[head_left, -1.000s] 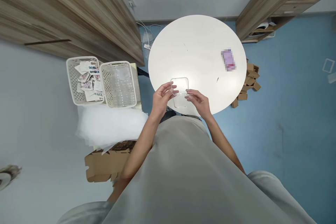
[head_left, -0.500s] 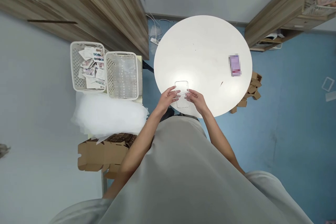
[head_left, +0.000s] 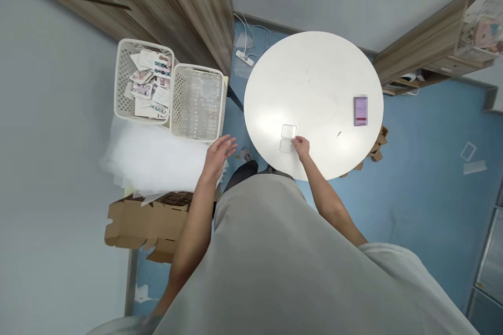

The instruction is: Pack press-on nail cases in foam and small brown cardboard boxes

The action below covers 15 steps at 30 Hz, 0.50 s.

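A small clear plastic hinged case (head_left: 288,137) lies opened flat near the front edge of the round white table (head_left: 314,78). My right hand (head_left: 302,146) rests at the case's right edge with its fingers pinched on it. Off the table to the left, my left hand (head_left: 219,155) hangs in the air with its fingers spread and nothing in them. It is close to the white basket of clear plastic cases (head_left: 197,102) and above the white foam sheets (head_left: 153,157).
A second white basket (head_left: 143,81) holds printed cards. Flat brown cardboard boxes (head_left: 145,225) lie below the foam. A purple card (head_left: 360,110) lies at the table's right side. Wooden cabinets stand at the back left and right; small cardboard boxes (head_left: 378,146) lie on the blue floor.
Both hands held the clear case over the table's edge. Now the case lies on the table under my right hand, and my left hand has let go and swung left towards the baskets.
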Tool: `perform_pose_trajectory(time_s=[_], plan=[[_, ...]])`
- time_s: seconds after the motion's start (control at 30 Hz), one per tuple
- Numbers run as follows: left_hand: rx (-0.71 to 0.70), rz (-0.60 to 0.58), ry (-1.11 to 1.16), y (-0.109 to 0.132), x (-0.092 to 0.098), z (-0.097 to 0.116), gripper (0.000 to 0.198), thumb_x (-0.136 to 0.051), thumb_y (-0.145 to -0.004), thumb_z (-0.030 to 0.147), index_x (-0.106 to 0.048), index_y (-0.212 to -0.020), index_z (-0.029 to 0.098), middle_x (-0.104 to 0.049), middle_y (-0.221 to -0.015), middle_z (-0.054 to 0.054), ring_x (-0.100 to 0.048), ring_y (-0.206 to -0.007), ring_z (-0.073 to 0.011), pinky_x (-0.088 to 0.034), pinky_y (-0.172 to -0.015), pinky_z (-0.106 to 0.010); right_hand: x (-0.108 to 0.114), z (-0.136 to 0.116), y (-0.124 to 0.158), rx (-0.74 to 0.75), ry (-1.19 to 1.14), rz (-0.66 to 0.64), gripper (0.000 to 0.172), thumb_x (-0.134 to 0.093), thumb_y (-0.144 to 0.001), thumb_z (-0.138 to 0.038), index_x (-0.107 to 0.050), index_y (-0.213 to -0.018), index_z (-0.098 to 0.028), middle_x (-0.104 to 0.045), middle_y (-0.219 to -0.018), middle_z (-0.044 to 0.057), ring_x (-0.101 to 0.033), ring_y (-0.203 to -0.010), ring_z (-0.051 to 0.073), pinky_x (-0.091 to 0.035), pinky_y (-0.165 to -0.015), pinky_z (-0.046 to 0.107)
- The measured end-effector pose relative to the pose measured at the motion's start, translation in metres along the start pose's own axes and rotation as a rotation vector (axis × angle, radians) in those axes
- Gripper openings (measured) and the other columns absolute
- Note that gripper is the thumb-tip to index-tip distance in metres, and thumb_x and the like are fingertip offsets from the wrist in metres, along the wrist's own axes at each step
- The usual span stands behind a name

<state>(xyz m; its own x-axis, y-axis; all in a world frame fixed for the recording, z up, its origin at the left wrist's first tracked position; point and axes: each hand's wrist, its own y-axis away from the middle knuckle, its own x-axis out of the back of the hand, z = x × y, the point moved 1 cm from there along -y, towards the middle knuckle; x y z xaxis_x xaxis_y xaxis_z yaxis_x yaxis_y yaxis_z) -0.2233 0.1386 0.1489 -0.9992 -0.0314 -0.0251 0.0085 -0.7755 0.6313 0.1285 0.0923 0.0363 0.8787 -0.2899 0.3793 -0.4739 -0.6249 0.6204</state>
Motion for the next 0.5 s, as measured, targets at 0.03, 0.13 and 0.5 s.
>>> perform_pose_trajectory(time_s=[0.03,0.13,0.5], plan=[[-0.010,0.020,0.012,-0.001,0.010,0.002,0.047,-0.081,-0.091,0.048,-0.070,-0.129,0.021,-0.078,-0.136,-0.018,-0.079,-0.121,-0.0278,-0.063,-0.109,-0.048,0.001,-0.003,0.003,-0.013,0.029,0.053,0.039,-0.074,-0.081,-0.039,-0.073,-0.113,-0.017,-0.080,-0.120,0.015,-0.070,-0.118,0.028,-0.056,-0.113,0.047],[-0.046,0.081,0.037,-0.008,0.041,0.009,0.046,-0.080,-0.091,0.048,-0.070,-0.127,0.021,-0.079,-0.135,-0.018,-0.079,-0.122,-0.0275,-0.063,-0.110,-0.048,0.001,-0.019,0.016,-0.014,0.088,0.168,0.045,-0.070,-0.085,-0.038,-0.072,-0.123,-0.015,-0.074,-0.144,0.021,-0.069,-0.127,0.029,-0.054,-0.117,0.048],[-0.248,0.539,-0.322,-0.113,0.182,0.067,0.040,-0.075,-0.091,0.022,-0.068,-0.129,0.016,-0.074,-0.135,-0.015,-0.074,-0.118,-0.0236,-0.058,-0.115,-0.043,-0.059,-0.110,0.109,0.272,-0.120,-0.053,0.045,-0.076,-0.089,-0.055,-0.077,-0.118,-0.022,-0.081,-0.130,0.013,-0.076,-0.122,0.029,-0.058,-0.115,0.052]])
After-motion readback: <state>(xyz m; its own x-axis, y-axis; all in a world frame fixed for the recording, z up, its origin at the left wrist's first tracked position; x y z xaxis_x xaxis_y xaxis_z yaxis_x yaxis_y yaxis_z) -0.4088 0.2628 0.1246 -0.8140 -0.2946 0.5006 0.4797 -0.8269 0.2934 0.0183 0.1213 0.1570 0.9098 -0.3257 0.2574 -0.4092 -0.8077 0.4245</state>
